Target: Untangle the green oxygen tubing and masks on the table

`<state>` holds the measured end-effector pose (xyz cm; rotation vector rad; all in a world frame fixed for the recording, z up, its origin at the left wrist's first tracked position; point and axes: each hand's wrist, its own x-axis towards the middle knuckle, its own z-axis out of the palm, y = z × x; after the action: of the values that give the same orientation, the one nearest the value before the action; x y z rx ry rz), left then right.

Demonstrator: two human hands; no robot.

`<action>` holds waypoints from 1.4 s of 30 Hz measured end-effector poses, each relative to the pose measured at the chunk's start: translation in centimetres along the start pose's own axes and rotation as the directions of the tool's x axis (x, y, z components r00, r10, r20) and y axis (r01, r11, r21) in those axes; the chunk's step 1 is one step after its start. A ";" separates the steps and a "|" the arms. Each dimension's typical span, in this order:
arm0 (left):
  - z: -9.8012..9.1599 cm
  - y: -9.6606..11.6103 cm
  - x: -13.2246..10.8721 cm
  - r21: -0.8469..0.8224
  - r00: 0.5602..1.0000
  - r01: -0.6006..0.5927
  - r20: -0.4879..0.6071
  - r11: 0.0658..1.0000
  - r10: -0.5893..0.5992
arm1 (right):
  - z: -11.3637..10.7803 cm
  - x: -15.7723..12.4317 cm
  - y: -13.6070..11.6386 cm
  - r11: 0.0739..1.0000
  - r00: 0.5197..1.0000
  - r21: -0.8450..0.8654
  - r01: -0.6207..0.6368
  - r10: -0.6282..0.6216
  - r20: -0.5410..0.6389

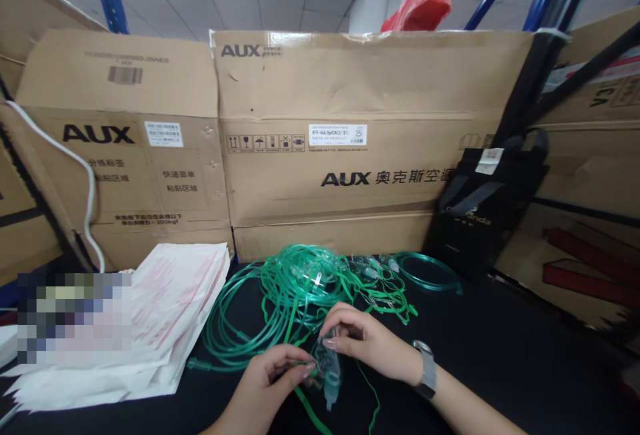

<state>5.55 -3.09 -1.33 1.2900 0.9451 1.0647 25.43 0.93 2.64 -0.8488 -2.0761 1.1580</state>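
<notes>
L hand (281,374) pinches the mask's (328,360) L side nr a grn strap (311,412); R hand (356,338) pinches its top. Mask's btwn hands, this side of tubing (295,263) on blk table (450,355).

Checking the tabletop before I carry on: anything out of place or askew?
The green tubing lies in a loose heap beyond the clear breathing mask, its coils crossing, so it looks tangled. The white paper stack is uneven, its lower edges fanned out. The black carrier bag looks tilted, perhaps from the lens.
</notes>
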 end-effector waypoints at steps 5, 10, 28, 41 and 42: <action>-0.1 -0.4 0.0 0.059 1.000 0.000 0.005 0.998 0.000 | 0.5 -0.4 -0.9 0.988 0.985 -0.076 0.133 -0.123 0.122; -0.6 -0.5 -0.4 0.270 0.943 -0.224 -0.182 0.936 0.278 | 1.4 -0.4 -0.8 0.992 0.991 -0.093 0.091 -0.081 0.104; -0.4 -0.7 -0.9 0.649 0.896 -0.444 0.320 0.618 0.307 | 1.8 -0.9 -1.0 0.990 0.994 -0.134 0.053 -0.040 0.101; -0.3 -0.6 -1.2 0.656 0.876 -0.468 0.259 0.592 0.406 | 0.2 -0.2 -0.3 0.909 0.977 -0.416 -0.010 -0.080 -0.199; -0.3 -1.0 -1.3 0.644 0.863 -0.489 0.256 0.588 0.436 | -0.4 -0.2 -0.2 0.910 0.963 -0.413 -0.035 -0.079 -0.256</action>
<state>5.00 -4.20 -2.42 2.3008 1.0188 1.0712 25.80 0.95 2.93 -1.1069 -2.1215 0.5486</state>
